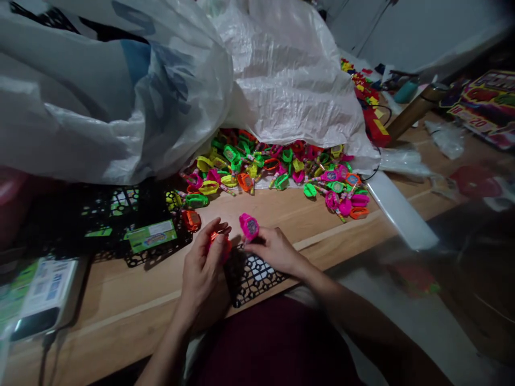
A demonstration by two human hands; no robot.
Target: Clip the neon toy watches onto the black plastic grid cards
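My left hand (203,262) is closed around an orange-red toy watch (220,242), partly hidden by the fingers and thumb. Just to its right, my right hand (277,249) pinches a magenta toy watch (249,227) by its lower end, its grey face turned up. Beneath both hands lies a black plastic lattice panel (247,281) at the table's front edge. A single orange toy watch (191,220) rests on the wood left of my left hand. Beyond the hands spreads a heap of green, yellow, pink and orange toy watches (231,155).
Large white plastic sacks (289,91) stand behind the heap. At left are more black lattice panels with a green printed card (151,236) and a white boxy device (48,295) with a cable. A white flat bar (402,212) and a brown bottle (416,112) lie to the right.
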